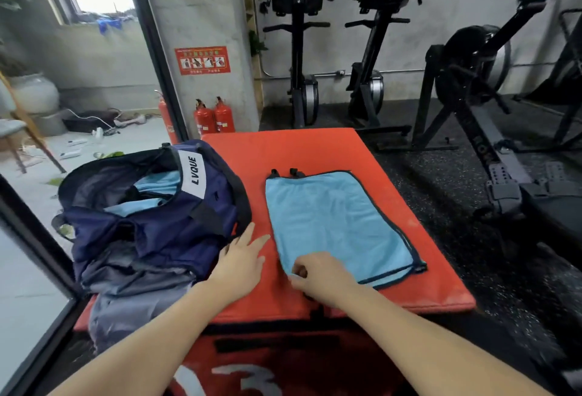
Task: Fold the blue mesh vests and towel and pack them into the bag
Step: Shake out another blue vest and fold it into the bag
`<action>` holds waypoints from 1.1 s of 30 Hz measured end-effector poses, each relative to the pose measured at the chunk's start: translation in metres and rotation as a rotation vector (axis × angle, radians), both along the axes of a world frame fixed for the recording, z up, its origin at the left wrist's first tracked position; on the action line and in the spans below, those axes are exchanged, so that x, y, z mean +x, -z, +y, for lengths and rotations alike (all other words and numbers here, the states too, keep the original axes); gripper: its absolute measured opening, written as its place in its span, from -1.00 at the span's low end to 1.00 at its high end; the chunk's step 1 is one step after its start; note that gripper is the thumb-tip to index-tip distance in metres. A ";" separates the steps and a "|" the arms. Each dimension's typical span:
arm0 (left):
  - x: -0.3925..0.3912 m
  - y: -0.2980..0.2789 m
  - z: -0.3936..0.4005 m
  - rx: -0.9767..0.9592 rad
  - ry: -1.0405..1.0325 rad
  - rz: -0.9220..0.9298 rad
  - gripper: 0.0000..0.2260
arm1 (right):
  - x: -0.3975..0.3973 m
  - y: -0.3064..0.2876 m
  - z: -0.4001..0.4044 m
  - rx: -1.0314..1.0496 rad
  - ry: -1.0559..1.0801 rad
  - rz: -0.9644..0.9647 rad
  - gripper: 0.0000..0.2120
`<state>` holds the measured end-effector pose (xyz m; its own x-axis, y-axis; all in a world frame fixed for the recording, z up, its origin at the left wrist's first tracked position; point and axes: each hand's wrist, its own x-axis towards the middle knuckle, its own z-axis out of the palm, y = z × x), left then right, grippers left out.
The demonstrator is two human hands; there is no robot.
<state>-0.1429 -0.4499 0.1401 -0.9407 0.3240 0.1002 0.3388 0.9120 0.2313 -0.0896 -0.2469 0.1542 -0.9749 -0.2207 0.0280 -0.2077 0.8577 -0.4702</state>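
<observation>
A light blue vest (333,222) with dark trim lies folded flat on the red padded box (299,150). My right hand (318,272) pinches its near left corner. My left hand (242,257) rests flat on the box with fingers spread, between the vest and the navy bag (151,225). The bag sits open at the left of the box, and light blue fabric (157,184) shows inside it.
Rowing machines (472,87) stand behind and to the right on the black rubber floor. Red fire extinguishers (214,118) stand by the concrete pillar beyond the box. A glass door frame (37,238) runs along the left.
</observation>
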 end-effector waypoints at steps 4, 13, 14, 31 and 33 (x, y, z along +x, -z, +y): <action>0.022 -0.005 -0.020 0.216 0.046 0.025 -0.62 | 0.013 0.001 -0.017 -0.377 -0.034 -0.095 -0.80; 0.072 -0.008 0.002 0.333 0.194 -0.060 -0.73 | 0.032 -0.005 0.126 -0.045 0.038 -0.056 -0.80; 0.074 -0.007 0.005 0.324 0.205 -0.080 -0.71 | 0.037 -0.006 0.141 0.009 0.039 -0.074 -0.82; 0.063 -0.001 0.018 0.096 0.187 -0.223 -0.52 | 0.040 0.015 0.188 0.391 -0.032 0.116 -0.77; 0.068 -0.002 0.020 0.178 0.118 -0.261 -0.58 | 0.041 0.015 0.188 0.317 -0.024 0.091 -0.84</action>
